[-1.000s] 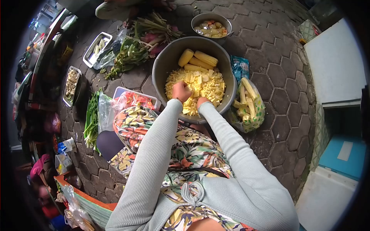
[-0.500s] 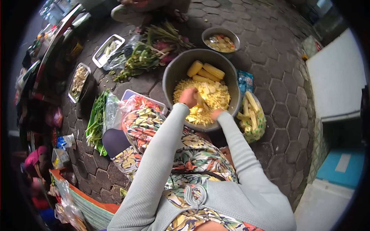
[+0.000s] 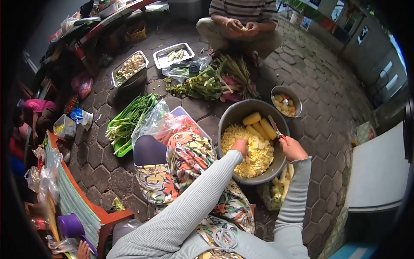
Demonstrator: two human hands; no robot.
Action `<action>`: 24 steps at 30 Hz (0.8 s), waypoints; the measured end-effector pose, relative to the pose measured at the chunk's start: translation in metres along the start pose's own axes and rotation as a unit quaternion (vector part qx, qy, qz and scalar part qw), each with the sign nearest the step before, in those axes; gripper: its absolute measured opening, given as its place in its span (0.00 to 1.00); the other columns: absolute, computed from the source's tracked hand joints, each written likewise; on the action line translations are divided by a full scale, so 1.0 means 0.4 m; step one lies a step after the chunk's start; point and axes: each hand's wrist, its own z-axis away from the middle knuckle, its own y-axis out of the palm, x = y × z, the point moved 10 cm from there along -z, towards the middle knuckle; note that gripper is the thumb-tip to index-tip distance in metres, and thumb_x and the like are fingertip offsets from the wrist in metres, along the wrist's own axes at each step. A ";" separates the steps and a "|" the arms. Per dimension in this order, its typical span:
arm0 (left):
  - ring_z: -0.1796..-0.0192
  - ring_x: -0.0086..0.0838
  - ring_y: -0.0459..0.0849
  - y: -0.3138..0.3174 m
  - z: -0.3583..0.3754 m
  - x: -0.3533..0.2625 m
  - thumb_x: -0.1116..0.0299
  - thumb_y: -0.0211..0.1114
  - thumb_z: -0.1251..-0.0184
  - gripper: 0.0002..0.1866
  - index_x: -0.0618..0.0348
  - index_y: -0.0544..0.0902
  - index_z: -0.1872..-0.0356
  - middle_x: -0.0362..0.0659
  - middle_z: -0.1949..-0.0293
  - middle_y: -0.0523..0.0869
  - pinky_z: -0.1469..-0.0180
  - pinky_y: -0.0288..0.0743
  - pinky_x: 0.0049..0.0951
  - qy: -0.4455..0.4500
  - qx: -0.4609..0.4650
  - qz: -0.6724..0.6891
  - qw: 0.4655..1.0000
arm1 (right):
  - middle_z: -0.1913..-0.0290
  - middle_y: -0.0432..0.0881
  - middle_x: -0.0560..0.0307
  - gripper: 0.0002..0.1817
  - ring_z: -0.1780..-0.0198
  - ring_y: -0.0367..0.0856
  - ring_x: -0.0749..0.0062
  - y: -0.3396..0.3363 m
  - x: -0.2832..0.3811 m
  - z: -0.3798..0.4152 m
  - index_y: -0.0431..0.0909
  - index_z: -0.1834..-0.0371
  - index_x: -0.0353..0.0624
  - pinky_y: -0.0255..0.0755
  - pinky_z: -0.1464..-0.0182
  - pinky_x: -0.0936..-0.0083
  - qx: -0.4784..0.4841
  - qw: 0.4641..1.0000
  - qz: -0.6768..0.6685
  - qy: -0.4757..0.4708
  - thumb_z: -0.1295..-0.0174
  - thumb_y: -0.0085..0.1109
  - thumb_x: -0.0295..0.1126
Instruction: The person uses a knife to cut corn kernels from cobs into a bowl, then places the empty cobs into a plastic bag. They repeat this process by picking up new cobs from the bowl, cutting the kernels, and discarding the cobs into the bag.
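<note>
A deep grey basin (image 3: 237,111) holds a heap of cut yellow corn kernels (image 3: 254,164), with several whole corn cobs (image 3: 252,118) resting at its far side. My left hand (image 3: 240,147) reaches down into the kernels, and its fingers are mostly hidden from view. Over the basin's right rim, my right hand (image 3: 295,149) is closed around the red handle of a knife (image 3: 273,124). The blade points up and away, overlapping the cobs in this view.
A bag of pale cobs (image 3: 280,190) lies against the basin's near right side. Beyond stands a metal bowl (image 3: 284,101) of cut pieces. Leafy vegetables (image 3: 194,87), green onions (image 3: 131,121) and trays (image 3: 161,60) lie to the left. Another person (image 3: 241,26) sits opposite.
My right hand has lifted out of the basin to its right rim, with the knife now plainly visible. The left hand stays at the kernels. The camera view has tilted up.
</note>
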 end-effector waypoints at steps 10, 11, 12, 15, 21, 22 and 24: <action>0.61 0.45 0.79 0.008 -0.022 0.034 0.71 0.64 0.61 0.16 0.63 0.78 0.66 0.55 0.67 0.80 0.57 0.72 0.34 -0.006 -0.023 0.019 1.000 | 0.89 0.60 0.67 0.12 0.93 0.54 0.80 0.321 -0.119 0.106 0.65 0.72 0.46 0.49 0.92 0.78 0.074 0.939 -0.303 0.146 0.36 0.40 0.41; 0.61 0.45 0.79 0.021 -0.032 0.045 0.71 0.64 0.61 0.16 0.63 0.78 0.66 0.55 0.67 0.80 0.57 0.72 0.34 -0.006 -0.012 0.016 1.000 | 0.90 0.60 0.66 0.13 0.94 0.56 0.79 0.351 -0.135 0.120 0.64 0.72 0.45 0.50 0.92 0.78 0.072 0.924 -0.335 0.169 0.36 0.39 0.42; 0.62 0.46 0.79 0.023 -0.043 0.040 0.71 0.67 0.65 0.17 0.63 0.77 0.68 0.56 0.68 0.79 0.59 0.73 0.36 0.026 -0.031 0.024 0.999 | 0.90 0.60 0.66 0.13 0.94 0.56 0.79 0.376 -0.146 0.126 0.64 0.72 0.45 0.50 0.92 0.78 0.072 0.920 -0.341 0.180 0.36 0.39 0.42; 0.66 0.47 0.79 0.029 -0.050 0.037 0.70 0.71 0.71 0.19 0.61 0.77 0.71 0.55 0.70 0.80 0.62 0.73 0.37 0.058 -0.062 0.027 0.996 | 0.91 0.64 0.61 0.15 0.94 0.63 0.73 0.464 -0.244 0.078 0.64 0.75 0.44 0.55 0.92 0.74 -0.044 0.965 -0.242 0.087 0.37 0.37 0.43; 0.67 0.36 0.81 0.020 -0.054 0.050 0.71 0.71 0.69 0.20 0.65 0.79 0.69 0.51 0.72 0.81 0.62 0.74 0.30 0.055 -0.055 0.038 0.996 | 0.72 0.74 0.34 0.16 0.66 0.72 0.38 0.463 -0.212 0.092 0.67 0.67 0.38 0.63 0.65 0.50 -0.135 0.971 -0.143 0.138 0.39 0.40 0.42; 0.68 0.34 0.81 0.024 -0.054 0.051 0.71 0.72 0.69 0.20 0.65 0.79 0.69 0.50 0.72 0.82 0.62 0.74 0.29 0.056 -0.053 0.036 0.996 | 0.73 0.74 0.34 0.16 0.67 0.72 0.38 0.482 -0.212 0.085 0.66 0.66 0.38 0.63 0.65 0.50 -0.135 0.974 -0.121 0.139 0.39 0.40 0.42; 0.69 0.31 0.81 0.030 -0.059 0.057 0.70 0.73 0.69 0.21 0.67 0.79 0.69 0.49 0.72 0.82 0.64 0.74 0.27 0.068 -0.051 0.032 0.996 | 0.74 0.74 0.34 0.15 0.68 0.72 0.37 0.495 -0.197 0.072 0.65 0.66 0.38 0.63 0.66 0.49 -0.137 0.975 -0.102 0.141 0.39 0.40 0.41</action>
